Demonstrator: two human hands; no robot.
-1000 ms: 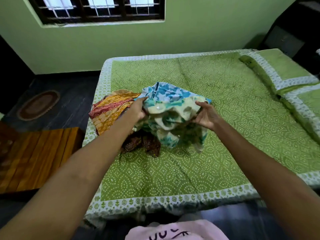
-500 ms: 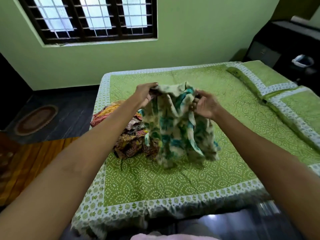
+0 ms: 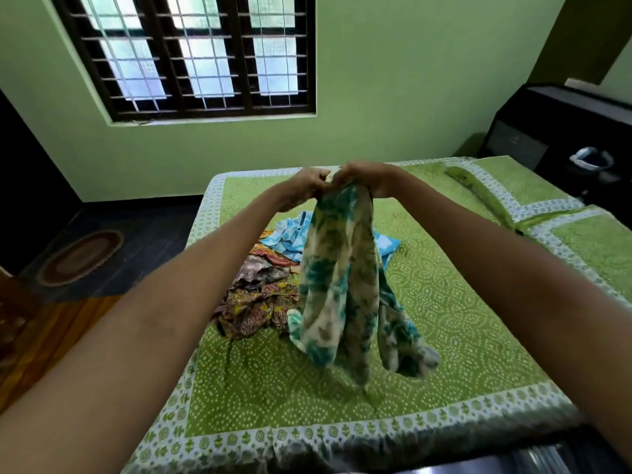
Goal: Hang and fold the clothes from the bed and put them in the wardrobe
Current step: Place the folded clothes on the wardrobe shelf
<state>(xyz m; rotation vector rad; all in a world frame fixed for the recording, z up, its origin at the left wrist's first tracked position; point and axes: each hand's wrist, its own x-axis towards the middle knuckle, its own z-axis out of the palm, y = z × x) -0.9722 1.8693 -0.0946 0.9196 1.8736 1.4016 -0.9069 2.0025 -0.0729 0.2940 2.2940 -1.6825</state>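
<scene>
Gripped the teal-and-cream garment point(image 3: 342, 285) at its top edge with 2 hands, left hand point(image 3: 304, 186) and right hand point(image 3: 372, 181) almost touching, fingers of each curled round a bunch of cloth. Held it up over the middle of the bed point(image 3: 461, 336), both arms stretched forward.

Hung straight down from that grip, long axis vertical, all the cloth below the hands and none above. Gathered into a narrow twisted column, with 2 loose ends at the bottom close to the green bedspread; could not tell whether touching it or just clear.

Lay just left of the hanging cloth, partly behind it: the pile of patterned clothes point(image 3: 260, 295), with a light blue piece point(image 3: 287, 237) on its far side, all unfolded. Saw no wardrobe and no hanger in view.

Judged as the opening-out step, early in the task. Neither hand nearer than the other, both at 1 point on the top edge, so likely needed next: parting the hands sideways along that edge to spread the cloth flat for a fold. Possible snag: twisted lower ends dragging on the bedspread or catching the pile at the left.
</scene>
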